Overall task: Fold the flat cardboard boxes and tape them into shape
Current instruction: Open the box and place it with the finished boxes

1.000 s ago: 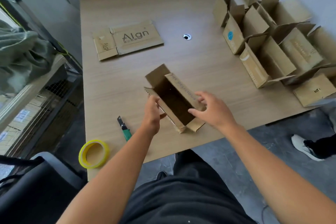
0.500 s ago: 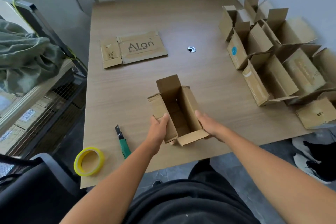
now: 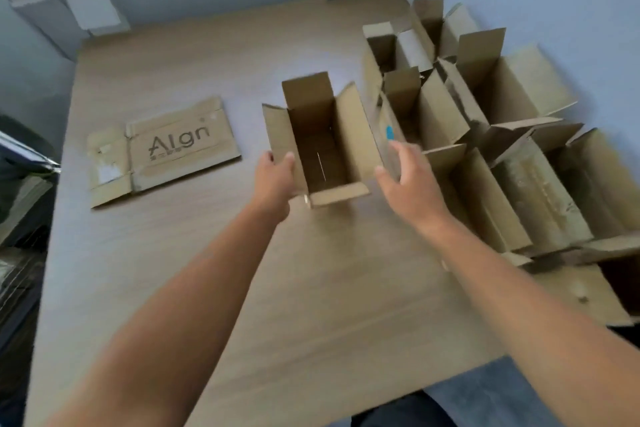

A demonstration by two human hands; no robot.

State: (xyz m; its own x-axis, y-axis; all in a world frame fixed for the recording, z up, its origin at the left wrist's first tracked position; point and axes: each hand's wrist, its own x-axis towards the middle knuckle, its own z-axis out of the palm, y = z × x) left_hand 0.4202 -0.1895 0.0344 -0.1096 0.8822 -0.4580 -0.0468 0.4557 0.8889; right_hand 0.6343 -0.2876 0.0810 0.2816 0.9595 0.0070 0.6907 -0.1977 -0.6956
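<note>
Now in left hand point(image 3: 275, 180): upright box point(image 3: 322, 139).

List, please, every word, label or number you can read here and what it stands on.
"Algn": on the flat cardboard box.
Small print beneath it: too blurred to read.
Blue sticker on a folded box: too blurred to read.
Nothing else is legible.

The left hand point(image 3: 273, 180) grips the left wall of the open box point(image 3: 322, 149); the right hand point(image 3: 410, 185), fingers point(image 3: 399, 151) spread, hovers just right of it.
</note>
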